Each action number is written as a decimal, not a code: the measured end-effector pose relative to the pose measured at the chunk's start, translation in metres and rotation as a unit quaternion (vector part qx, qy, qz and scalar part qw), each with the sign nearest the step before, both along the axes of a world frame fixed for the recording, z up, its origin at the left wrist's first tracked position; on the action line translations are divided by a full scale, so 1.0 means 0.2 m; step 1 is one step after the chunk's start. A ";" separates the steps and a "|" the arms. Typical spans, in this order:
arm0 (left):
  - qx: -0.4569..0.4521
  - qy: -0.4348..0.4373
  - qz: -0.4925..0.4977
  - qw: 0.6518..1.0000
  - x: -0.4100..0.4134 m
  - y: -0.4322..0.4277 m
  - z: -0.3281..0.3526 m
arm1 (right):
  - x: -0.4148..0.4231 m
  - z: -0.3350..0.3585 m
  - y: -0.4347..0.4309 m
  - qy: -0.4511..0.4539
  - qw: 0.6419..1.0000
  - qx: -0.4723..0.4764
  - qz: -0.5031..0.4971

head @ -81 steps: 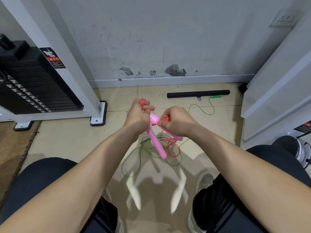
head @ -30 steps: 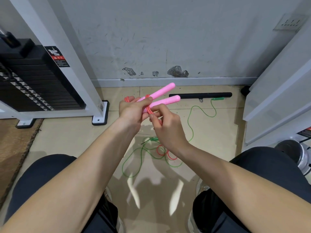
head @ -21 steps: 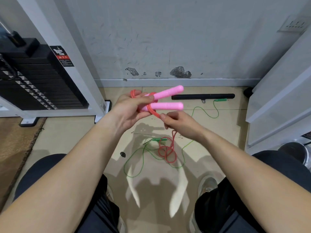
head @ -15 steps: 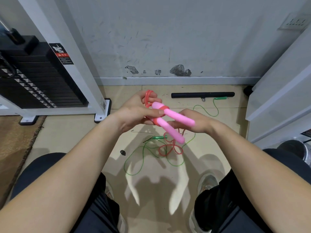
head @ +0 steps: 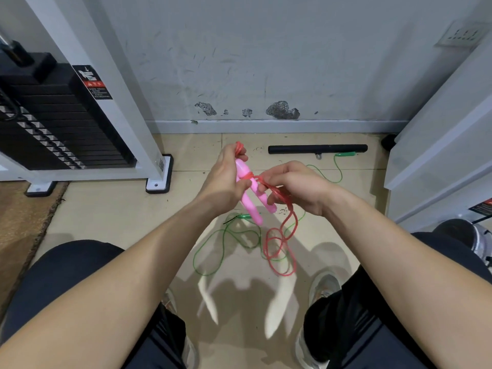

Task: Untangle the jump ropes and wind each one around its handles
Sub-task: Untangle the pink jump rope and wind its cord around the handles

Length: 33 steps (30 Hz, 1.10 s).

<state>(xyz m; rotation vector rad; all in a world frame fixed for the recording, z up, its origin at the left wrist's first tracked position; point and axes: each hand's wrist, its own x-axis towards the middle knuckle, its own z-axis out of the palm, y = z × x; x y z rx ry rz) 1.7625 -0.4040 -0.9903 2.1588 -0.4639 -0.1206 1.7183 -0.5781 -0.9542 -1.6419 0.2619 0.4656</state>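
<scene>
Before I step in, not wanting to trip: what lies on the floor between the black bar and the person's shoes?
Head view: loose loops of the green rope and the red rope overlap on the tiles there.

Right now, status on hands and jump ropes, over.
Left hand grips both pink handles. Right hand pinches red rope, a few turns wound. Green rope loose on floor, crossing red slack.

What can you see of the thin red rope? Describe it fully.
The thin red rope is wound a few turns around two pink plastic handles gripped by the left hand, with a loop poking out above it. The right hand pinches it; the slack hangs in loops onto the tiled floor, crossing a green rope.
</scene>
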 end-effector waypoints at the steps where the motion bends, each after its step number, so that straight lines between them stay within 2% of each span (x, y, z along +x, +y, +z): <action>1: -0.011 -0.011 0.023 1.000 0.00 -0.01 -0.01 | 0.00 0.01 0.01 -0.008 1.000 0.012 -0.015; 4: -0.040 -0.040 0.101 0.993 0.01 -0.05 -0.04 | -0.01 0.01 0.05 -0.040 0.997 -0.021 -0.057; 7: -0.092 -0.028 0.169 0.981 0.01 -0.10 -0.03 | -0.05 -0.02 0.13 -0.060 0.991 -0.050 -0.110; 11: -0.188 0.065 0.236 0.951 0.04 -0.16 -0.05 | -0.08 -0.10 0.22 -0.062 0.986 -0.073 -0.138; 14: -0.290 0.169 0.269 0.903 0.07 -0.16 -0.04 | -0.08 -0.15 0.23 -0.100 0.977 -0.150 -0.115; 16: -0.328 0.237 0.282 0.870 0.07 -0.16 -0.01 | -0.08 -0.18 0.23 -0.176 0.945 -0.261 -0.092; 17: -0.336 0.258 0.280 0.861 0.07 -0.16 0.01 | -0.08 -0.19 0.24 -0.218 0.915 -0.332 -0.067; 20: -0.330 0.264 0.269 0.866 0.07 -0.14 0.00 | -0.10 -0.19 0.24 -0.309 0.813 -0.493 0.012; 21: -0.321 0.257 0.271 0.870 0.07 -0.14 0.00 | -0.11 -0.18 0.24 -0.322 0.789 -0.522 0.043; 22: -0.321 0.254 0.274 0.871 0.07 -0.13 0.00 | -0.12 -0.19 0.25 -0.327 0.781 -0.529 0.065; 23: -0.333 0.252 0.277 0.865 0.07 -0.12 0.01 | -0.13 -0.18 0.26 -0.321 0.797 -0.507 0.075; 24: -0.351 0.253 0.281 0.857 0.08 -0.11 0.02 | -0.14 -0.18 0.27 -0.301 0.840 -0.448 0.061; 26: -0.381 0.257 0.284 0.842 0.09 -0.09 0.04 | -0.15 -0.15 0.29 -0.202 0.946 -0.253 -0.017; 27: -0.396 0.261 0.281 0.834 0.10 -0.08 0.05 | -0.14 -0.13 0.30 -0.132 0.979 -0.153 -0.039; 28: -0.408 0.268 0.276 0.828 0.11 -0.08 0.06 | -0.13 -0.12 0.29 -0.067 0.994 -0.078 -0.036; 30: -0.416 0.281 0.269 0.822 0.11 -0.07 0.08 | -0.12 -0.12 0.27 0.010 1.000 0.002 0.001; 33: -0.432 0.302 0.259 0.810 0.12 -0.06 0.11 | -0.09 -0.18 0.22 -0.018 0.999 0.019 0.031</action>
